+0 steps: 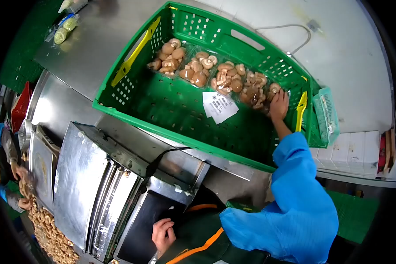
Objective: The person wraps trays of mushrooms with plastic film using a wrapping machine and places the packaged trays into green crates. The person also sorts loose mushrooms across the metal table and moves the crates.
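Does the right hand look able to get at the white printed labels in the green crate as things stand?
Probably yes: the right hand is inside the green crate, and the white printed labels lie in plain view on its floor, with no crate wall between.

So it's just the one head cam, worn up on the person's head and peering forward and pretty steeply down, with their own apron (202, 246) and left hand (163, 235) poking in at the bottom. It's near enough that the green crate (163, 105) takes up much of the upper middle, and the whole right forearm (290, 154) fits in. Lens looks super wide, kinda fisheye: black rounded corners, bendy bench (97, 39) edges, even a co-worker's hands (20, 171) squeezed in far left.
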A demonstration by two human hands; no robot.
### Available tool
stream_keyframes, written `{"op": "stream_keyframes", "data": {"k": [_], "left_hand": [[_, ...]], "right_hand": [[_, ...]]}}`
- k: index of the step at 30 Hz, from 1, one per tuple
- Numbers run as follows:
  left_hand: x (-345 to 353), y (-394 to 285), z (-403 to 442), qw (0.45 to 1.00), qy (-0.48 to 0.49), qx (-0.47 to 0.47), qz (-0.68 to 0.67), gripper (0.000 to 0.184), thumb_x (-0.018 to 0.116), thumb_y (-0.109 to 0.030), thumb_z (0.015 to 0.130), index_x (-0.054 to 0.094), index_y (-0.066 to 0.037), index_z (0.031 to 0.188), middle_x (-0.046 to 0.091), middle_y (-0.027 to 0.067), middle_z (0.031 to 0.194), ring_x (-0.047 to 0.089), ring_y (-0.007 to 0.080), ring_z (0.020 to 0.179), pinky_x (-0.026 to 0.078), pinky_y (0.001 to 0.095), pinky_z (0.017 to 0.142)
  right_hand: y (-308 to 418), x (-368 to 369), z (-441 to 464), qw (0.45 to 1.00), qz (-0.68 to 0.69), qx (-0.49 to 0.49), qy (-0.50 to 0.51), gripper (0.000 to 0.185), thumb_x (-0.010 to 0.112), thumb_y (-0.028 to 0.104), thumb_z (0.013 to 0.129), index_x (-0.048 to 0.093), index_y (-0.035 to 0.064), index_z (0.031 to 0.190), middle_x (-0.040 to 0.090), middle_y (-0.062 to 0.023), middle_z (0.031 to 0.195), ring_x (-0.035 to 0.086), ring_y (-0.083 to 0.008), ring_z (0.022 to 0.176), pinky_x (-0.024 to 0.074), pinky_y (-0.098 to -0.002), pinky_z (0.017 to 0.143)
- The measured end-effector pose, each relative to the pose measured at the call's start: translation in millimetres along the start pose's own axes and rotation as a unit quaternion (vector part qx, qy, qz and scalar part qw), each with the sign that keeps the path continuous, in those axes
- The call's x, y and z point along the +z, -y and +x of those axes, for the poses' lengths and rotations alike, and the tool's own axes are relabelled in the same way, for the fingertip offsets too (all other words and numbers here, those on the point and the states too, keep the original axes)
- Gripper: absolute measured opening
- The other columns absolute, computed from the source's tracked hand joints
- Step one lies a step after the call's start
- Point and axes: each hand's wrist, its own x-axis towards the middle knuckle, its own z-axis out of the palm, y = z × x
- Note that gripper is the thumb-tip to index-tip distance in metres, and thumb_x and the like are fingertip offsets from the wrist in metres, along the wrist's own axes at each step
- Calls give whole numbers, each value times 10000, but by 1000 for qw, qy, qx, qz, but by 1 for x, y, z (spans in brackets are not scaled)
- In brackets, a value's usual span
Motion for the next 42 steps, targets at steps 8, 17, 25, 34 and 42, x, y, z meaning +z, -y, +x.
{"op": "stream_keyframes", "data": {"k": [8,17,25,34,42], "left_hand": [[-10,0,-12,1000,-2,-1,7,191,556,124,666,604,-18,784,608,129,850,597,238,744,481,288,659],[-56,28,-65,999,-40,6,-9,172,584,63,686,615,-37,822,598,108,888,597,247,774,492,302,651],[-93,44,-141,969,-236,-50,57,221,587,68,625,603,-33,821,588,100,888,552,277,815,440,351,717],[-127,90,-240,835,-483,-214,155,188,505,110,719,574,-11,845,581,113,900,519,265,875,390,355,814],[-160,106,-244,833,-498,-190,148,159,475,115,748,546,11,846,568,124,902,513,263,865,389,339,795]], "right_hand": [[42,-33,3,984,-109,48,129,534,462,407,817,423,79,1237,407,-153,1286,359,-289,1204,296,-464,971],[-33,68,146,947,9,-47,316,641,584,284,804,326,-2,1317,474,-184,1234,452,-268,1139,362,-338,949],[456,-291,-90,604,391,-544,431,174,568,142,815,622,37,943,618,-59,950,568,-150,872,436,-261,763],[431,-267,-142,692,130,-505,500,262,653,286,690,656,29,741,609,-133,648,591,-252,611,465,-337,596],[397,-254,-180,830,199,-372,365,250,651,284,687,677,49,769,555,-141,764,564,-274,729,459,-367,703]]}}
